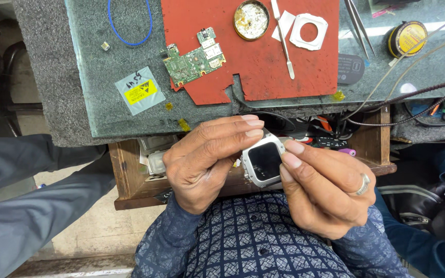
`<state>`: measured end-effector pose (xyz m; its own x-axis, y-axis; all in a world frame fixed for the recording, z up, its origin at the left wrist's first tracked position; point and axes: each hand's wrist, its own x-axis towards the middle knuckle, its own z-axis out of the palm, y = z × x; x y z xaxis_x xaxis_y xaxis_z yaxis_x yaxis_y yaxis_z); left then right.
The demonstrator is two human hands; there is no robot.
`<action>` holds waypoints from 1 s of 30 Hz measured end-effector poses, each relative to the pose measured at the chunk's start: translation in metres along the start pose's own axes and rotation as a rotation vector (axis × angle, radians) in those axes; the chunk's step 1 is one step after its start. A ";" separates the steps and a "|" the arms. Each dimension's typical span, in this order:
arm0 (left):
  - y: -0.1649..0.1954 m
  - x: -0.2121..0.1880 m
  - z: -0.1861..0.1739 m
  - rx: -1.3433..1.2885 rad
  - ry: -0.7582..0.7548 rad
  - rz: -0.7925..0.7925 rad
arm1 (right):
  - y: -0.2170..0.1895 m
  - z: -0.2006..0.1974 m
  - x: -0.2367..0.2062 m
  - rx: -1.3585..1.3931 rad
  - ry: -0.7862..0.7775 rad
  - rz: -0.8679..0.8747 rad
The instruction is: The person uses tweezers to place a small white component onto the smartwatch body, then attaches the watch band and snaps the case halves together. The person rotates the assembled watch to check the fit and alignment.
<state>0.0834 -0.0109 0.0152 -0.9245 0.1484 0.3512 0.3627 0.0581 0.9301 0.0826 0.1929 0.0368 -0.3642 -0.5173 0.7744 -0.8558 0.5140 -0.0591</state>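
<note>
From the head camera, your left hand [207, 159] and right hand [325, 190] are closed together on a small silver watch case [264, 163] with a dark square screen, fingers curled along its left and right edges. You hold it off the worktop [104, 103], just below its front edge, over an open wooden drawer [130, 180] that holds small clear plastic boxes and loose parts too jumbled to tell apart. On the worktop, a red mat [263, 56] carries a green circuit board [194, 59] at its left edge, a round tin [251, 19] with pale residue at its back edge, and a white square frame [309, 31] beside a metal tool [283, 38]. A yellow solder spool [407, 38] sits toward the right edge.
</note>
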 end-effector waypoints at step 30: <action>-0.007 0.033 0.001 0.461 0.143 -0.098 | 0.039 0.028 0.034 0.394 -0.211 1.271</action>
<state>0.0501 -0.0053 0.0199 -0.9520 -0.0146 0.3056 0.2575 0.5010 0.8263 0.0261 0.1762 0.0430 -0.9967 0.0539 -0.0604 0.0793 0.5021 -0.8611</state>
